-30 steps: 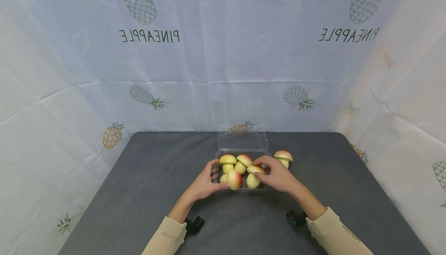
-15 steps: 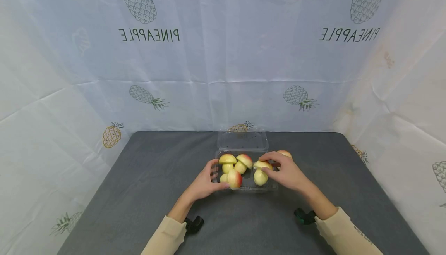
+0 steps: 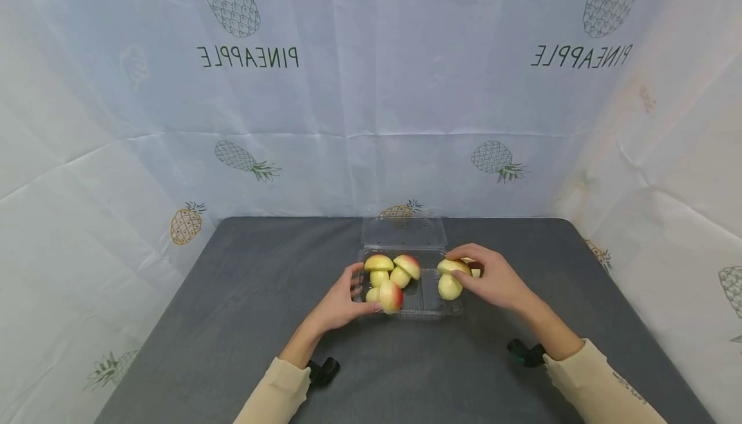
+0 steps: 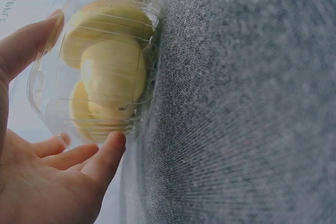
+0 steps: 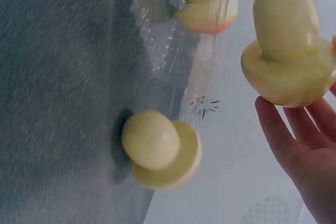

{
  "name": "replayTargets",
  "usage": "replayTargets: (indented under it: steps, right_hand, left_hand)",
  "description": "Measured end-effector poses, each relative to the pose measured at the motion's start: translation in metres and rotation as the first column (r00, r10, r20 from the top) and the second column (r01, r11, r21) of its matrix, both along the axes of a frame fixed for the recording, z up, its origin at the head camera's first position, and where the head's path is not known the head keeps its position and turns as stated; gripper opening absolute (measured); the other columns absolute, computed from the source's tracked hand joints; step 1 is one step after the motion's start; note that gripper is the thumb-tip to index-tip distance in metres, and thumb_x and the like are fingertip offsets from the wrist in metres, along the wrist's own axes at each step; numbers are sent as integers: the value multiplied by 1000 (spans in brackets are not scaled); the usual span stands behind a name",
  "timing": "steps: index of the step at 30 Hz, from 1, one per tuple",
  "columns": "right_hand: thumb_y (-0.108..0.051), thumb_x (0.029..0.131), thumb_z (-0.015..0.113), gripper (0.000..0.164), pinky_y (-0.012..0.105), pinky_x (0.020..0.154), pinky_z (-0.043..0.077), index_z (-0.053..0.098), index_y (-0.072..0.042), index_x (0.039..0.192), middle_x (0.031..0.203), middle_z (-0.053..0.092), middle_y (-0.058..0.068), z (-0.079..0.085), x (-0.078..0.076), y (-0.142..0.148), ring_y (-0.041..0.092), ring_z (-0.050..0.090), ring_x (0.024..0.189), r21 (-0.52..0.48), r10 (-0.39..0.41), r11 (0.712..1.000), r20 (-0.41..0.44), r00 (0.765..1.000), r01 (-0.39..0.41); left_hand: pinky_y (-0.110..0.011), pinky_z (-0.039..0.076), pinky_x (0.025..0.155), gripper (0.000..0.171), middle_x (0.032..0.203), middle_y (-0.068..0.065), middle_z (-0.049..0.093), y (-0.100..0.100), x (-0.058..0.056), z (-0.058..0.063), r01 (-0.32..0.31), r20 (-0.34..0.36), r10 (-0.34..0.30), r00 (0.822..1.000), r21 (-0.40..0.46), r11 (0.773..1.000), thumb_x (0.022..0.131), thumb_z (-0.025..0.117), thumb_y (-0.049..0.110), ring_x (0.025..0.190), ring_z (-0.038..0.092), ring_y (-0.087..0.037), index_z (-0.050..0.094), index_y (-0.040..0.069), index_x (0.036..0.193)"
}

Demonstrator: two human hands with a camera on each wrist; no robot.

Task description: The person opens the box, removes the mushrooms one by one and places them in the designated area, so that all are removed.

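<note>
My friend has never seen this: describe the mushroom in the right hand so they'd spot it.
On the dark table sits an open clear box. At its right end, the right hand holds a yellow mushroom by its cap. Unlike the other mushrooms, this one is held aloft.

Room type unclear, curtained off: pineapple-print cloth [image 3: 371, 102] round three sides of dark grey table [image 3: 261, 282].

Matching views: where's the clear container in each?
Head: the clear container sits below and slightly right of centre, lid open behind, left hand at its left end.
Left wrist: clear container at upper left, left hand touching it.
Right wrist: only part of the clear container, top middle.
Shared landmark: yellow mushroom-shaped pieces inside it.
</note>
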State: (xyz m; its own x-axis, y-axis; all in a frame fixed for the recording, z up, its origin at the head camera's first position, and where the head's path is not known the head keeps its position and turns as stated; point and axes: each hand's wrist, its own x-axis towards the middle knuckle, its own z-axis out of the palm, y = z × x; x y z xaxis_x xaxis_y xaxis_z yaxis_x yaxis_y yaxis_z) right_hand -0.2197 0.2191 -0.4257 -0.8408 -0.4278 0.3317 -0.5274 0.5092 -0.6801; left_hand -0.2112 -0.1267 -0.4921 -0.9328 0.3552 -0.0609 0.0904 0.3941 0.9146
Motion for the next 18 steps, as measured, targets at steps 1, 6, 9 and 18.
replayTargets:
  steps: [1, 6, 9, 18]
  right_hand:
    - [-14, 97, 71, 26, 48, 88, 58, 71, -8, 123, 124, 66, 7, 1, 0, 1, 25, 64, 104, 7, 2, 1000, -9, 1000, -2]
    - [-13, 96, 73, 26, 44, 85, 59, 71, -11, 122, 123, 66, 6, 3, 0, 8, 20, 64, 102, 25, -10, 1000, -31, 999, 11]
    - [-12, 95, 74, 27, 42, 83, 59, 71, -11, 122, 123, 66, 4, 3, 0, 12, 16, 64, 101, 34, -24, 999, -39, 999, 25]
    - [-11, 96, 72, 29, 44, 86, 58, 71, -7, 124, 125, 65, 7, 3, -1, 25, 22, 63, 105, 50, -56, 997, -30, 998, 58]
  left_hand:
    - [-57, 44, 109, 100, 162, -21, 26, 0, 0, 0, 1, -2, -1, 1000, -1, 1000, 87, 82, 39, 142, 40, -45, 21, 9, 160]
    - [-57, 44, 109, 100, 163, -21, 25, 0, 0, -1, 0, -5, 0, 1000, 0, 1000, 87, 82, 39, 142, 40, -44, 21, 10, 160]
    - [-58, 43, 109, 101, 163, -21, 25, -1, 0, -1, 2, -2, -2, 1000, 5, 1000, 87, 83, 39, 142, 40, -45, 21, 9, 160]
    - [-58, 43, 109, 102, 162, -22, 25, -1, 0, 0, 5, 3, -5, 1000, 1, 1000, 86, 83, 40, 142, 40, -46, 21, 8, 160]
